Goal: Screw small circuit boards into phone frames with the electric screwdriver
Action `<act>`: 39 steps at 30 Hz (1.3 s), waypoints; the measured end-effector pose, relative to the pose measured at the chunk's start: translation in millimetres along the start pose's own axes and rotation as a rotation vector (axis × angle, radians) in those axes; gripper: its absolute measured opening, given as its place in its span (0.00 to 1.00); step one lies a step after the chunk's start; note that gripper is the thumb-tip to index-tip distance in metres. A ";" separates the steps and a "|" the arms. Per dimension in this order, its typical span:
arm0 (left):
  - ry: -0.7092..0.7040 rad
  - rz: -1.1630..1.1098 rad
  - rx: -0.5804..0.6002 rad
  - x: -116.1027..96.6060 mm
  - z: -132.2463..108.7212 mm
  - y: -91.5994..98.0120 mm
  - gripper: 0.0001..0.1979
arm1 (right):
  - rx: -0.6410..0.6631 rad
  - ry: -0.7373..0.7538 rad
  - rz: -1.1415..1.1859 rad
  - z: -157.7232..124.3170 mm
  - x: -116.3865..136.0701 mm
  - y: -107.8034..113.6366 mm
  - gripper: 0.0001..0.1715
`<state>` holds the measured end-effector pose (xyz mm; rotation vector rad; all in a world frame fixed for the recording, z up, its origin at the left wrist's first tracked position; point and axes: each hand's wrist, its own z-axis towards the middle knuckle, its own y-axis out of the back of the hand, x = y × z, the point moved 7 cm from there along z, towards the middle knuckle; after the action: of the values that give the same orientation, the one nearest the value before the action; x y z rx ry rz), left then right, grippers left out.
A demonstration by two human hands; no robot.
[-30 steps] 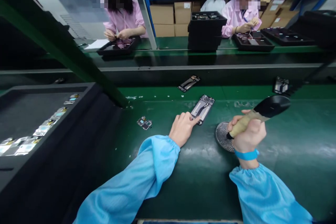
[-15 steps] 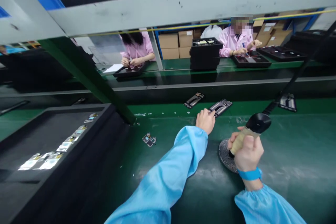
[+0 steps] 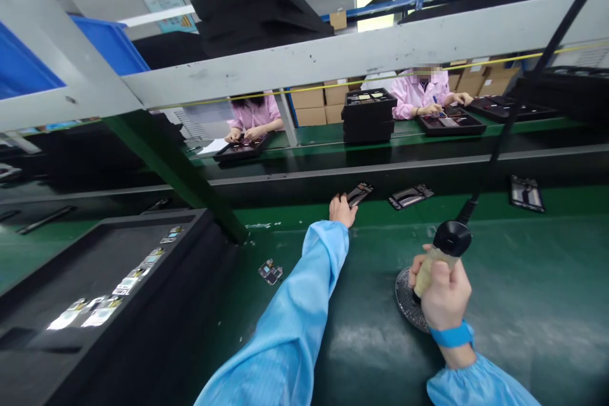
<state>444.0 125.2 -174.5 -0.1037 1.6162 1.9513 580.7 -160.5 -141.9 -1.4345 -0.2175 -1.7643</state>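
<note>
I have the right hand (image 3: 448, 295) closed around a corded tool (image 3: 427, 274), its round disc (image 3: 408, 303) low and to the left. The left hand (image 3: 342, 210) touches the left end of a frame (image 3: 361, 193) at the back of the green bench (image 3: 371, 317); from here I can't tell whether it pinches. A second frame (image 3: 411, 196) and a third frame (image 3: 526, 193) lie rightward. Left of my sleeve (image 3: 290, 323) are a board (image 3: 271, 271) and a black tray (image 3: 95, 260).
</note>
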 end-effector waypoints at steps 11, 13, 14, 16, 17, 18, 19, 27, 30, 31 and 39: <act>-0.026 0.002 -0.045 -15.8 -99.9 29.0 0.17 | -0.052 0.017 -0.084 3.8 5.9 4.6 0.34; -0.066 -0.002 -0.026 -14.3 -141.4 36.1 0.14 | -0.057 0.019 -0.086 2.8 7.4 4.6 0.30; -0.088 -0.002 -0.018 -13.6 -164.0 40.9 0.13 | -0.055 0.013 -0.082 2.4 7.6 4.4 0.27; -0.137 0.011 0.009 -13.8 -210.2 51.6 0.14 | -0.054 0.006 -0.083 2.2 8.3 4.0 0.23; -0.159 0.022 0.030 -14.1 -232.1 57.0 0.16 | -0.056 0.013 -0.091 2.5 9.2 4.1 0.23; -0.186 0.034 0.056 -14.6 -252.0 62.2 0.19 | -0.059 0.025 -0.099 3.0 10.2 4.2 0.24; -0.214 0.040 0.079 -14.4 -268.6 67.6 0.21 | -0.058 0.039 -0.104 3.8 11.2 4.2 0.24; -0.080 0.184 -0.145 89.1 -246.4 139.4 0.13 | -0.042 0.084 -0.106 8.0 11.8 4.1 0.24; 0.065 0.212 -0.108 148.9 -216.9 151.3 0.20 | -0.039 0.087 -0.101 7.9 11.0 4.0 0.25; 0.072 0.206 -0.085 161.1 -210.1 152.1 0.19 | -0.039 0.087 -0.097 7.8 10.5 4.2 0.25; 0.084 0.204 -0.072 173.9 -202.0 141.4 0.17 | -0.025 0.088 -0.076 8.3 8.4 4.5 0.30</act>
<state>171.2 -3.7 -176.4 -0.0518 1.6665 2.1864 589.8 -162.4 -133.4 -1.3786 -0.2063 -1.8932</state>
